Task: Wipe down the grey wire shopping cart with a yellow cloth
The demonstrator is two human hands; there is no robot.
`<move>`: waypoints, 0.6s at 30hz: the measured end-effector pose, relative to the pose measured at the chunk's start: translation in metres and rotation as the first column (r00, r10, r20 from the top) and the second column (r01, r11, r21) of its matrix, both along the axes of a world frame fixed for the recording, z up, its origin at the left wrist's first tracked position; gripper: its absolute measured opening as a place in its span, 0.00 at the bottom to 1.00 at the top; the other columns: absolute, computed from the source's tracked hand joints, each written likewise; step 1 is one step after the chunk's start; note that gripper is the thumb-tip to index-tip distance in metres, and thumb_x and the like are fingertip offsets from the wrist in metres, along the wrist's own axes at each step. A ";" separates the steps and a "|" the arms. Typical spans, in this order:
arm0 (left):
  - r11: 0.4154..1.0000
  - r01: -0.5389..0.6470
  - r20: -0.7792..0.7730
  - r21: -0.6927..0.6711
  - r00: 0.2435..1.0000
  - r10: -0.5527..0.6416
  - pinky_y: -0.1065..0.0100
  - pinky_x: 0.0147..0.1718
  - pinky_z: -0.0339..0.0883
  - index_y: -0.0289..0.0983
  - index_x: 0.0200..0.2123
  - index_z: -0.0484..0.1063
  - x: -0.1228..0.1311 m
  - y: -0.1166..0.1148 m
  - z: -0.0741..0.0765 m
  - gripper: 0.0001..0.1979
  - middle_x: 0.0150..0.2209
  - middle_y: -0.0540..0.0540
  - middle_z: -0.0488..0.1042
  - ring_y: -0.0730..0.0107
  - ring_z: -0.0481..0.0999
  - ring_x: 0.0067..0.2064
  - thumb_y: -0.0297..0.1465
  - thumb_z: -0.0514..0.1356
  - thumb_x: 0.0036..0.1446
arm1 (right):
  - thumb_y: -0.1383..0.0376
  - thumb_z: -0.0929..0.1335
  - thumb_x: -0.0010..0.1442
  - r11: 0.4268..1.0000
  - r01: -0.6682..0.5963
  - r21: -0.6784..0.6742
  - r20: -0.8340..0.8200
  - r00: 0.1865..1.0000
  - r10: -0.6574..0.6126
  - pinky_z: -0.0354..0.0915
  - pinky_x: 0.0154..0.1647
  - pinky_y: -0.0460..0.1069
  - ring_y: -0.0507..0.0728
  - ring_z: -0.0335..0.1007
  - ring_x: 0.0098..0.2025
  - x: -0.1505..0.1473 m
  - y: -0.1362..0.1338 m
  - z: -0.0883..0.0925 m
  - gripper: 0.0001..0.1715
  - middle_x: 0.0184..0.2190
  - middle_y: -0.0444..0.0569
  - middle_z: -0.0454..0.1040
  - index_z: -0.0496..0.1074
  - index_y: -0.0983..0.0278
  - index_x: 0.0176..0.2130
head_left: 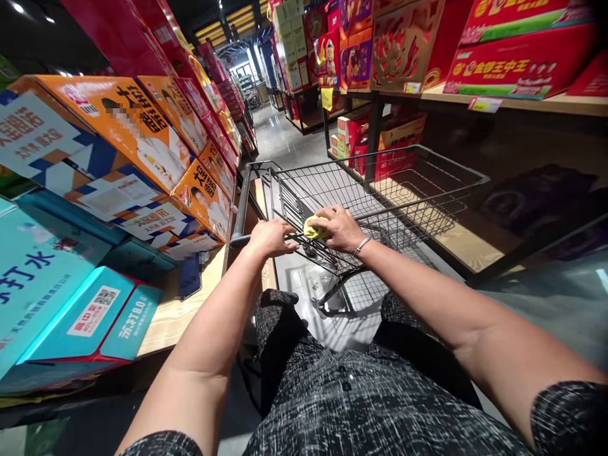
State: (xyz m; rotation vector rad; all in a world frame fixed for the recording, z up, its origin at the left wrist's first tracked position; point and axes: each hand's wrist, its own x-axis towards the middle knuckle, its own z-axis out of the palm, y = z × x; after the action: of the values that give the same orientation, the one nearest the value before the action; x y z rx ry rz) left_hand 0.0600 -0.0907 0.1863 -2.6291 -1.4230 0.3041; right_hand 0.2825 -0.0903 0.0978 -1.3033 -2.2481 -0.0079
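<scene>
The right hand grips a bunched yellow cloth at the near end of the shopping cart; the left hand bends loosely beside it, its hold unclear. Wiping seems underway; what is done or left, I cannot tell.

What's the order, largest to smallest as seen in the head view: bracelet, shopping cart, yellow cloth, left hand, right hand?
1. Shopping cart
2. Left hand and right hand: too alike to rank
3. Yellow cloth, partly covered by fingers, so judged by what shows
4. Bracelet
</scene>
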 end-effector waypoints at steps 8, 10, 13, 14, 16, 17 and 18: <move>0.999 0.037 0.052 0.000 0.998 -0.037 0.59 0.47 0.68 0.52 0.49 0.82 -0.008 0.012 -0.007 0.20 0.49 0.48 0.82 0.49 0.77 0.53 0.45 0.72 0.51 | 0.69 0.68 0.56 0.892 0.449 -0.054 0.026 0.894 -0.448 0.54 0.45 0.57 0.64 0.55 0.51 0.146 0.016 -0.027 0.28 0.57 0.53 0.70 0.78 0.55 0.55; 0.998 0.044 0.062 0.035 0.997 -0.046 0.58 0.46 0.68 0.51 0.48 0.82 -0.006 0.010 -0.010 0.20 0.47 0.47 0.83 0.48 0.78 0.52 0.45 0.71 0.52 | 0.68 0.67 0.58 0.828 0.556 -0.074 0.010 0.830 -0.557 0.54 0.45 0.58 0.66 0.54 0.53 0.162 0.013 -0.030 0.27 0.57 0.56 0.68 0.77 0.58 0.56; 0.996 0.026 0.094 0.085 0.995 -0.034 0.57 0.46 0.67 0.48 0.48 0.82 -0.004 0.004 -0.013 0.19 0.46 0.45 0.83 0.47 0.78 0.51 0.44 0.71 0.53 | 0.67 0.68 0.56 0.785 0.618 -0.034 -0.035 0.784 -0.619 0.55 0.46 0.60 0.67 0.54 0.53 0.145 0.006 -0.035 0.25 0.56 0.57 0.67 0.76 0.58 0.54; 0.995 0.023 0.102 0.100 0.994 -0.033 0.57 0.45 0.67 0.48 0.48 0.82 -0.004 0.002 -0.015 0.18 0.46 0.45 0.82 0.48 0.78 0.51 0.44 0.70 0.54 | 0.67 0.69 0.55 0.787 0.617 -0.004 -0.060 0.786 -0.616 0.56 0.46 0.61 0.68 0.54 0.53 0.129 0.004 -0.036 0.25 0.56 0.57 0.67 0.76 0.57 0.53; 0.990 0.019 0.111 0.139 0.993 -0.035 0.57 0.45 0.66 0.47 0.47 0.82 -0.004 -0.001 -0.018 0.17 0.46 0.45 0.82 0.49 0.77 0.50 0.45 0.68 0.56 | 0.67 0.70 0.54 0.808 0.587 0.051 -0.112 0.807 -0.580 0.56 0.47 0.62 0.69 0.53 0.52 0.092 -0.001 -0.037 0.25 0.56 0.58 0.67 0.76 0.58 0.52; 0.987 0.017 0.112 0.160 0.993 -0.036 0.57 0.45 0.66 0.47 0.47 0.83 -0.004 -0.002 -0.019 0.17 0.45 0.45 0.82 0.50 0.77 0.49 0.46 0.67 0.57 | 0.68 0.70 0.54 0.822 0.566 0.064 -0.128 0.821 -0.556 0.55 0.47 0.62 0.69 0.53 0.52 0.071 -0.003 -0.036 0.25 0.56 0.59 0.67 0.76 0.58 0.52; 0.983 0.015 0.113 0.181 0.993 -0.037 0.57 0.44 0.65 0.47 0.47 0.83 -0.005 -0.002 -0.021 0.17 0.45 0.45 0.81 0.51 0.77 0.49 0.46 0.67 0.58 | 0.68 0.69 0.54 0.836 0.545 0.067 -0.134 0.835 -0.534 0.55 0.47 0.62 0.70 0.53 0.53 0.051 -0.006 -0.035 0.25 0.56 0.59 0.66 0.75 0.58 0.52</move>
State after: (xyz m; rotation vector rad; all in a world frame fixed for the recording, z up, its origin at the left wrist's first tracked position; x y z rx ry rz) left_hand 0.0552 -0.0930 0.1653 -2.5522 -1.3770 0.0176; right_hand 0.3330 -0.0963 0.0630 -1.7908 -1.6927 -0.2481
